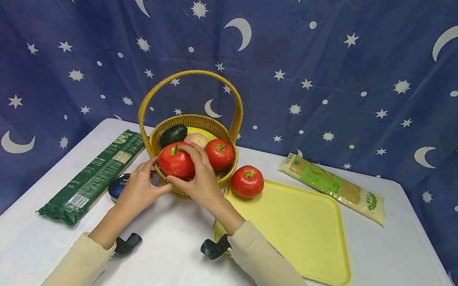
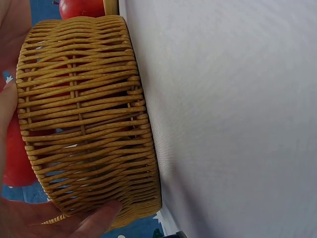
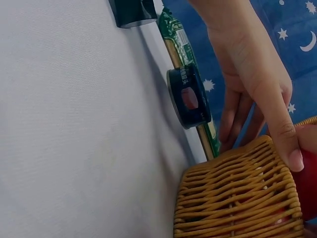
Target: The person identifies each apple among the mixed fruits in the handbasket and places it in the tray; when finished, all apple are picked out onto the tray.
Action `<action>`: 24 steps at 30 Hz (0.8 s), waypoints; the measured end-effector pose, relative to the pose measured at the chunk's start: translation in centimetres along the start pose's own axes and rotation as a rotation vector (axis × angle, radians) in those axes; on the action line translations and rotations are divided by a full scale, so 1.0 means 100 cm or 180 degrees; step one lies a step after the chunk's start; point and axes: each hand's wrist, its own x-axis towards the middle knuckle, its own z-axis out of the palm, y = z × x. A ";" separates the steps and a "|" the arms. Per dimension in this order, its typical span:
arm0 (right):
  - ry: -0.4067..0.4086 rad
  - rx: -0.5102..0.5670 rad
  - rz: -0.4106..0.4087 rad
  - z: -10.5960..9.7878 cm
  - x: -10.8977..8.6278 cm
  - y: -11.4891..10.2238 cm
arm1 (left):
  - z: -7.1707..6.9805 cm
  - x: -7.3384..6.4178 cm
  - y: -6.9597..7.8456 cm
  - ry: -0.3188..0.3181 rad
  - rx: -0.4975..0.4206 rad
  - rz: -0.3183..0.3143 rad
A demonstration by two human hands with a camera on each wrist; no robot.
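A wicker basket (image 1: 197, 122) with a tall handle stands on the table. Inside it are a dark green avocado (image 1: 174, 136), a pale pinkish round fruit (image 1: 196, 138), a red tomato (image 1: 219, 155) and a red fruit with a green stem (image 1: 175, 161). My right hand (image 1: 202, 178) grips that stemmed fruit at the basket's front, fingers over its far side and thumb in front. With the left hand (image 1: 143, 185) I hold the basket's left side; in the right wrist view its thumb (image 3: 282, 131) lies over the rim, touching the fruit. Some fingertips are hidden.
Left of the basket lie a long green packet (image 1: 94, 173) and a dark blue round tin (image 1: 119, 185). On the right, another tomato (image 1: 247, 181) sits at the corner of a yellow tray (image 1: 296, 229). Behind the tray is a long pale-and-green packet (image 1: 334, 186).
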 end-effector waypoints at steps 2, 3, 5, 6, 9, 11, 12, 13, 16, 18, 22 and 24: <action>0.0057 0.0028 -0.0040 -0.001 -0.002 0.001 | 0.000 0.000 0.001 -0.0002 0.0008 -0.0014; 0.0077 0.0046 -0.0055 -0.002 -0.003 0.001 | 0.000 0.000 0.001 0.0003 0.0021 -0.0023; 0.0103 0.0083 -0.0085 -0.003 -0.005 0.002 | -0.001 0.000 0.002 0.0005 0.0052 -0.0047; 0.0121 0.0090 -0.0090 -0.004 -0.006 0.003 | -0.001 0.000 0.002 0.0006 0.0067 -0.0058; 0.0198 0.0112 -0.0107 -0.008 -0.010 0.005 | 0.000 0.000 0.003 -0.0011 0.0071 -0.0058; 0.0262 0.0121 -0.0113 -0.011 -0.013 0.006 | 0.002 0.000 0.004 -0.0034 0.0052 -0.0051; 0.0293 0.0114 -0.0111 -0.012 -0.015 0.007 | 0.002 0.001 0.004 -0.0043 0.0042 -0.0042; 0.0314 0.0121 -0.0120 -0.014 -0.016 0.008 | 0.003 0.001 0.004 -0.0051 0.0035 -0.0036; 0.0348 0.0136 -0.0145 -0.017 -0.019 0.009 | 0.004 0.001 0.005 -0.0034 0.0052 -0.0037; 0.0356 0.0143 -0.0139 -0.019 -0.021 0.010 | 0.003 0.001 0.004 -0.0017 0.0070 -0.0038; 0.0381 0.0213 -0.0068 -0.021 -0.025 0.010 | 0.001 0.000 0.003 -0.0024 0.0090 -0.0061; 0.0402 0.0268 -0.0025 -0.021 -0.027 0.010 | 0.000 0.000 0.002 -0.0027 0.0098 -0.0079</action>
